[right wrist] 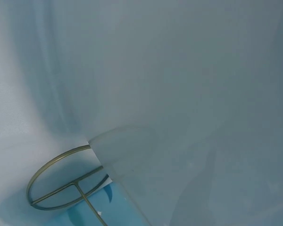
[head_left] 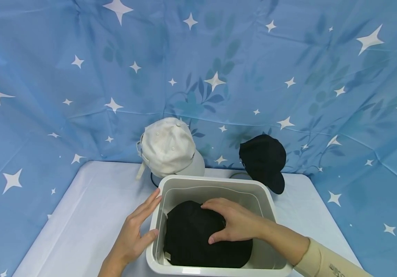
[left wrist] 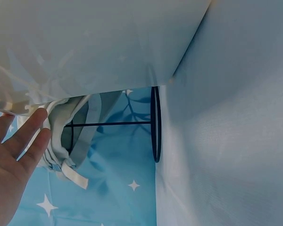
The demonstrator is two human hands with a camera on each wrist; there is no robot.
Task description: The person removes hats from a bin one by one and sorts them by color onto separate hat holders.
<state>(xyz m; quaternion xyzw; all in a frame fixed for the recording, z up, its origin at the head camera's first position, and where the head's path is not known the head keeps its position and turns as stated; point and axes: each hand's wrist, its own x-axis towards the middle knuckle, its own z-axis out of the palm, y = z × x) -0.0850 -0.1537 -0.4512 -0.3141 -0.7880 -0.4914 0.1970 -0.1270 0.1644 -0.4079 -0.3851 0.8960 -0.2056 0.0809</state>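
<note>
Straight-fingered, the left hand (head_left: 134, 229) touched the bin (head_left: 216, 180); the right hand (head_left: 237, 221), spread loose, partly hid the black cap (head_left: 193, 238) inside.

From the right wrist we see mostly a smooth, blue-grey bin wall (right wrist: 193, 94), filling the right and centre with soft, darker shadows low down. At lower left we make out a brass-coloured wire ring with a crossbar and a rod (right wrist: 75, 183), cut off by the wall's slanting edge, past which a faint curved outline continues. We also see a pale tabletop (right wrist: 9, 103) along the left, and bright blue cloth (right wrist: 120, 207) at the bottom.
</note>
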